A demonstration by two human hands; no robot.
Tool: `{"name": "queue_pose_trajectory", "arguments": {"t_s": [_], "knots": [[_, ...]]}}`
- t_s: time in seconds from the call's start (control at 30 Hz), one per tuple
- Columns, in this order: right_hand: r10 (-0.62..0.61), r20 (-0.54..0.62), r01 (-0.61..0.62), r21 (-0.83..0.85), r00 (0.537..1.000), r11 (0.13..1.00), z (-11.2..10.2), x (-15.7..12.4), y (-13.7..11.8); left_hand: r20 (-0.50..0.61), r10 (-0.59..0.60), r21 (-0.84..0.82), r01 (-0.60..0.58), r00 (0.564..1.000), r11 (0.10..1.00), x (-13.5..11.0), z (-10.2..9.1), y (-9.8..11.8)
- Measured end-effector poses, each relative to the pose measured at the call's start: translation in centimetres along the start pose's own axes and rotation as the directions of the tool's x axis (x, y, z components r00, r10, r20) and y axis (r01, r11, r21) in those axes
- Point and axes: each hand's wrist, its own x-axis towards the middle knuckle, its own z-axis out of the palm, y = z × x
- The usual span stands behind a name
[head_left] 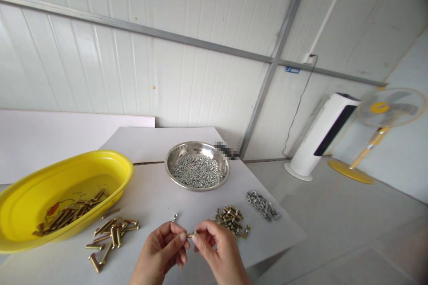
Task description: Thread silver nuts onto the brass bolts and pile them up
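**Bolts between basin and bowl: a few fitted, many bare**

At the far left, the yellow oval plastic basin point(100, 156) holds a heap of brass-coloured bolts, and a loose scatter of bare brass-coloured bolts point(112, 236) lies just beside it on the white tabletop point(150, 196). My left hand point(163, 249) pinches one end of a small brass-coloured bolt point(191, 234), held low over the tabletop's near edge. A lone small silver piece point(174, 217) lies just beyond my fingers. Further back is the round steel bowl point(174, 156), full of silver rings. My right hand point(217, 249) pinches the bolt's other end.

To the right, a small pile of bolts with silver fittings point(232, 220) looks finished, with a heap of loose silver rings point(262, 205) near it. I judge most bolts are not yet done.

My fingertips hide whether a ring is on the bolt. My wrists are cut off by the frame, and I cannot tell whether the rings are nuts or washers.
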Motion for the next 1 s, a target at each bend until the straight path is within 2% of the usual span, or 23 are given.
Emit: {"name": "queue_pose_trajectory", "arguments": {"t_s": [0.13, 0.27, 0.37, 0.6, 0.83, 0.9, 1.0], "knots": [[0.06, 0.045, -0.057, -0.059, 0.997, 0.997, 0.11, -0.15, 0.31, 0.02, -0.005, 0.024, 0.005, 1.0, 1.0, 0.05, 0.07, -0.34], [0.083, -0.001, -0.083, -0.016, 0.997, 0.996, -0.21, -0.02, 0.59, 0.002, -0.01, 0.014, 0.01, 1.0, 1.0, 0.08, 0.05, -0.27], [0.034, -0.052, -0.031, 0.053, 0.998, 0.998, -0.37, 0.09, 0.34, -0.019, -0.011, -0.012, 0.011, 1.0, 1.0, 0.05, 0.03, 0.02], [-0.072, -0.033, 0.069, -0.069, 0.997, 0.995, -0.07, 0.24, -0.26, -0.015, -0.009, -0.034, 0.009, 1.0, 0.999, 0.03, -0.05, 0.03], [0.087, 0.064, -0.08, -0.095, 0.994, 0.992, 0.23, -0.08, 0.41, 0.016, -0.035, 0.002, 0.035, 0.999, 0.999, -0.2, 0.26, 0.3], [0.088, 0.046, -0.083, -0.105, 0.995, 0.991, 0.18, -0.13, 0.51, 0.007, -0.032, -0.011, 0.032, 0.999, 0.999, -0.2, 0.32, 0.36], [0.014, -0.036, -0.016, -0.046, 0.999, 0.999, 0.0, -0.01, 0.46, -0.042, -0.02, -0.029, 0.019, 0.999, 0.999, -0.1, 0.25, 0.34]]}}
